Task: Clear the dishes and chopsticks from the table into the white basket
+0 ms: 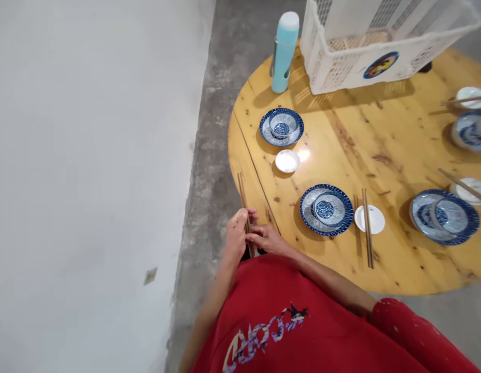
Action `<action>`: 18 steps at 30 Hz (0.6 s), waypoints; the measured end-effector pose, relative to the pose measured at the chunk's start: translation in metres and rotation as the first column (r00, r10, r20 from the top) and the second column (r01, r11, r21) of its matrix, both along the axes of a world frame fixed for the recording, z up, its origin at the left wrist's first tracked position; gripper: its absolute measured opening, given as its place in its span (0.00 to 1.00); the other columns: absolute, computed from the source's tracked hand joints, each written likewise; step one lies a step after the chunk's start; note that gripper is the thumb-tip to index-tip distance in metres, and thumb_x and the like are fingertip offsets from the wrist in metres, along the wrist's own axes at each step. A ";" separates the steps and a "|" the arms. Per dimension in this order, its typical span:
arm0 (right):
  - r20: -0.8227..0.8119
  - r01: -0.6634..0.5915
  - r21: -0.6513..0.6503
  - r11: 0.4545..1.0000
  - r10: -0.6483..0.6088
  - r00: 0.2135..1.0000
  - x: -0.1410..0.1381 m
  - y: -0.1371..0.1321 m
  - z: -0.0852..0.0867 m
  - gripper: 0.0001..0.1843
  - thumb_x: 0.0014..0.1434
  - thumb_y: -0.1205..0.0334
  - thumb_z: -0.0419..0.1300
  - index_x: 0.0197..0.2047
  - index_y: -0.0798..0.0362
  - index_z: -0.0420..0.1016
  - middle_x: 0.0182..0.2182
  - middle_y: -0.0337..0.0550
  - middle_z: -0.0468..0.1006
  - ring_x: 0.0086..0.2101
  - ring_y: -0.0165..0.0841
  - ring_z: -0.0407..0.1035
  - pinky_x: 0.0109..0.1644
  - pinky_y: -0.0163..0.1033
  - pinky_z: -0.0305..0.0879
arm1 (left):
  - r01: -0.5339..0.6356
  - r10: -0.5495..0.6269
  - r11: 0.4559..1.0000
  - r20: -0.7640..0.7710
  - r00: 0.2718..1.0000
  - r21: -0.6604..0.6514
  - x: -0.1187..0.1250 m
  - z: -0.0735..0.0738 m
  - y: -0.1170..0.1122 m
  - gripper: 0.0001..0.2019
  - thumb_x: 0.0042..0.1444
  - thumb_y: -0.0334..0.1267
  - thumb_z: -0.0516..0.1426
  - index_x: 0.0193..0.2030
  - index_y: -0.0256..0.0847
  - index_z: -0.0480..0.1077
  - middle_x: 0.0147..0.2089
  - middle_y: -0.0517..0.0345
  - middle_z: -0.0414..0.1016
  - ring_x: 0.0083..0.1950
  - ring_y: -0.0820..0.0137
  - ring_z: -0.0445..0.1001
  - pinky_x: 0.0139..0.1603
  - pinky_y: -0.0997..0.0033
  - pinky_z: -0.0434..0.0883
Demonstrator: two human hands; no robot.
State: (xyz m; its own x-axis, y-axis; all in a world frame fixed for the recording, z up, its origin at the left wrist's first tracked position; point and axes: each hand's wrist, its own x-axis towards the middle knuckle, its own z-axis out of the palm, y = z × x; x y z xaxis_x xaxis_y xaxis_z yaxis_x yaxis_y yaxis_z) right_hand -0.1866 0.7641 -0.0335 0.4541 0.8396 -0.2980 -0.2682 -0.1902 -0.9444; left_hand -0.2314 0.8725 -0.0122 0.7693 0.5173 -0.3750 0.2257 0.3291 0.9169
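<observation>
Brown chopsticks (242, 192) stand out from between my hands, beside the left edge of the table. My left hand (236, 228) is closed around their middle. Fingers of my right hand (268, 239) pinch at the chopsticks lower down, close to my red shirt; their exact grip is partly hidden. Nearest to the hands on the table are a small white dish (287, 161) and a blue-and-white plate (308, 220) with a patterned bowl (334, 208) on it.
The round wooden table (334, 160) also carries a light blue thermos (285, 54), a white plastic crate (337, 70), another plate with a bowl (281, 128), a dish with chopsticks across it (367, 223), and more tableware at right. A white wall (96, 155) rises on the left.
</observation>
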 end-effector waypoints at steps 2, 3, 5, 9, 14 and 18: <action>0.017 0.094 -0.018 0.995 -0.094 0.995 0.007 -0.002 0.002 0.17 0.58 0.53 0.57 0.23 0.55 0.66 0.18 0.34 0.66 0.20 0.25 0.60 0.24 0.30 0.54 | 0.088 -0.088 0.996 0.000 0.996 -0.001 0.017 0.001 0.002 0.16 0.59 0.49 0.52 0.39 0.39 0.73 0.35 0.55 0.75 0.38 0.70 0.74 0.37 0.73 0.70; 0.019 0.147 -0.023 0.989 -0.147 0.989 0.011 -0.002 0.003 0.17 0.58 0.53 0.57 0.24 0.55 0.65 0.18 0.34 0.66 0.20 0.25 0.60 0.24 0.30 0.54 | 0.134 -0.134 0.991 -0.004 0.991 -0.006 0.026 0.001 0.002 0.17 0.59 0.49 0.51 0.40 0.39 0.73 0.35 0.54 0.75 0.37 0.69 0.74 0.37 0.73 0.70; 0.023 0.255 -0.028 0.967 -0.254 0.967 0.018 -0.002 0.003 0.17 0.59 0.52 0.56 0.23 0.54 0.65 0.18 0.35 0.67 0.20 0.26 0.61 0.24 0.31 0.55 | 0.230 -0.230 0.973 -0.013 0.973 -0.016 0.045 -0.001 0.004 0.18 0.59 0.51 0.52 0.40 0.38 0.73 0.34 0.54 0.76 0.38 0.68 0.74 0.36 0.72 0.70; 0.021 0.429 -0.022 0.903 -0.429 0.903 0.035 0.008 0.003 0.17 0.58 0.52 0.57 0.23 0.54 0.64 0.18 0.35 0.66 0.20 0.26 0.59 0.25 0.32 0.54 | 0.392 -0.391 0.920 -0.044 0.919 -0.004 0.086 -0.008 0.014 0.20 0.58 0.53 0.52 0.41 0.38 0.73 0.34 0.52 0.76 0.39 0.65 0.75 0.37 0.69 0.71; -0.109 0.696 -0.074 0.714 -0.700 0.706 0.061 0.035 -0.002 0.19 0.56 0.47 0.59 0.26 0.55 0.70 0.17 0.35 0.66 0.18 0.25 0.56 0.23 0.32 0.52 | 0.538 -0.538 0.843 -0.080 0.839 -0.018 0.131 -0.017 0.049 0.15 0.56 0.50 0.55 0.40 0.40 0.73 0.36 0.52 0.77 0.43 0.63 0.74 0.41 0.67 0.71; -0.112 0.864 -0.143 0.483 -0.875 0.471 0.087 0.060 -0.008 0.20 0.53 0.46 0.61 0.27 0.56 0.71 0.16 0.36 0.68 0.18 0.25 0.57 0.24 0.32 0.54 | 0.656 -0.658 0.753 -0.107 0.746 -0.050 0.144 -0.019 0.091 0.11 0.54 0.46 0.58 0.38 0.41 0.72 0.35 0.54 0.76 0.41 0.65 0.74 0.41 0.68 0.71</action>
